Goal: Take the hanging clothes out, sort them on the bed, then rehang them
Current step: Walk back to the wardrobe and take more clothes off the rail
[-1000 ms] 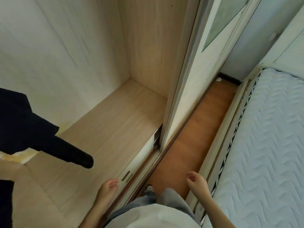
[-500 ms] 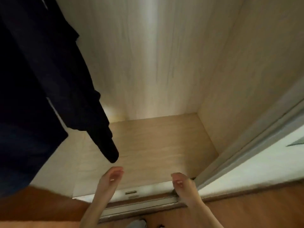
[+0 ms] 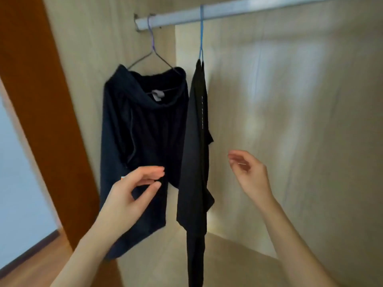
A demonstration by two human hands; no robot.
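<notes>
Hanging from the rail (image 3: 248,9): navy garment (image 3: 141,131), black garment (image 3: 194,152); left hand (image 3: 128,195) and right hand (image 3: 248,175) hover before them, fingers spread, empty.

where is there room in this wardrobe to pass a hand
Free: the rail right of the blue hanger, and the space right of the black garment, before the back panel. Crowded: the left end, where the navy garment hangs close beside the black one, only a narrow gap between.
</notes>
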